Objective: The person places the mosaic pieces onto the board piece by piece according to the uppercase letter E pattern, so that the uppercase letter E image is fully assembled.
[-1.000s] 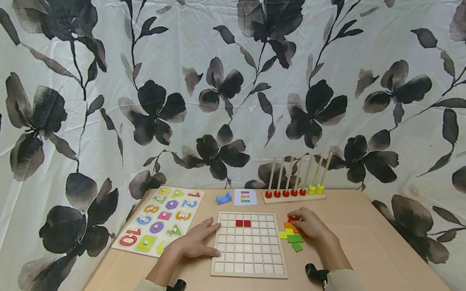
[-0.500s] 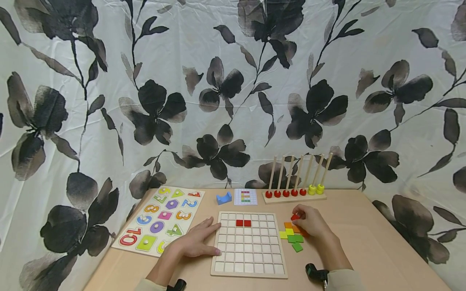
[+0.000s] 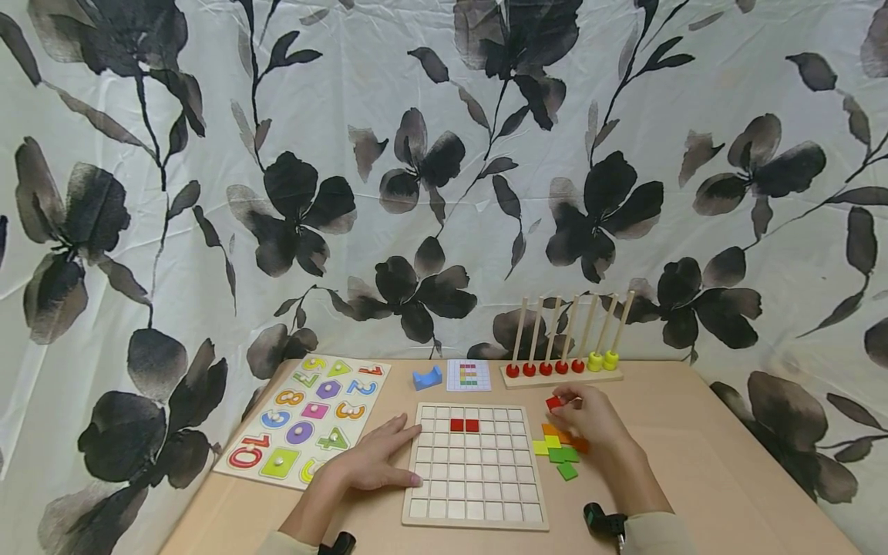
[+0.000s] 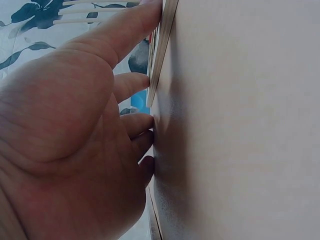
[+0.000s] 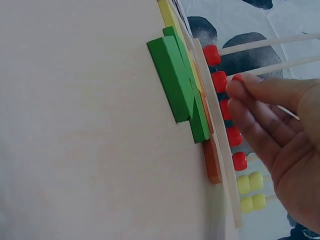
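In the head view a wooden grid board [image 3: 475,469] lies at the middle of the table, with two red tiles [image 3: 465,425] side by side near its top. My left hand [image 3: 368,460] rests at the board's left edge, fingers fairly straight, thumb on the lower rim; the left wrist view shows this hand [image 4: 75,115] against the board's side. My right hand [image 3: 590,420] pinches a red square tile [image 3: 553,403] above the loose tiles. Beneath it are several green tiles [image 3: 567,470], yellow tiles [image 3: 540,447] and orange tiles, partly hidden. From the right wrist, only a sliver of the pinched tile shows.
Behind stands a peg rack [image 3: 562,376] with red and yellow beads. A pattern card [image 3: 468,375] and a blue curved block [image 3: 426,378] lie beyond the board. To the left is a number puzzle board [image 3: 298,424]. A floral cloth [image 3: 444,193] hangs behind the table.
My right hand has lifted a red tile from the loose tiles, tilted it, and moved it slightly away from me. The left hand and the grid board have stayed put.
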Demonstrator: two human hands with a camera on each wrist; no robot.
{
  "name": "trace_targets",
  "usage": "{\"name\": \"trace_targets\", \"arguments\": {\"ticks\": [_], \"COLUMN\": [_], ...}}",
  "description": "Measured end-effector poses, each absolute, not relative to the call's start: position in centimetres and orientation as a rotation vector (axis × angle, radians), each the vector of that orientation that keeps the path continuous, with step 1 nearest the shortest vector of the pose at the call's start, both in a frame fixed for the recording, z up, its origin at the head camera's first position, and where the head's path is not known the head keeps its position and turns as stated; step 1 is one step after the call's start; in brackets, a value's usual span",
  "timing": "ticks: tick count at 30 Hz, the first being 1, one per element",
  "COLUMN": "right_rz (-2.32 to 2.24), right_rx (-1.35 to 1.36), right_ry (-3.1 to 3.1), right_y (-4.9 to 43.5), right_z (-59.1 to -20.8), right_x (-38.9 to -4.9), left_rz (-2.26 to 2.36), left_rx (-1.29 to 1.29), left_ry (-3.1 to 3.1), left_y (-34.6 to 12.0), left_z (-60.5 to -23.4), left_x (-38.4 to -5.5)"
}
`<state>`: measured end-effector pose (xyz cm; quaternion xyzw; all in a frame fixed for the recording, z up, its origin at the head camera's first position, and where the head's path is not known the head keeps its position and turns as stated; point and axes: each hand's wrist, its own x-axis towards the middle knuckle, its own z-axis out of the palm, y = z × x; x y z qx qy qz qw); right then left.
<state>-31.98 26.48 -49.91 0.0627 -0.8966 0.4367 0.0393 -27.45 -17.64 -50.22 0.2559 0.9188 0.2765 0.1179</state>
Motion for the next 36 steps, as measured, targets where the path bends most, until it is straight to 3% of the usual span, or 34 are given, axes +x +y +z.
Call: {"name": "trace_targets", "arguments": {"ticks": [7, 36], "right_rz": [1.401, 1.207], "right_rx": [0.151, 0.597], "right_ry": [-2.734, -2.727], "right_y": [25.7, 19.4], "right_z": [-49.3, -48.8], "right_x": [-31.9, -32.4], "left_rz": [0.813, 0.809], "left_rx": [0.752, 0.733], "left_ry": [2.681, 2.679], "left_y": [-17.6, -17.6], "left_z": [-50.4, -50.2], "left_x": [-27.5, -27.5]}}
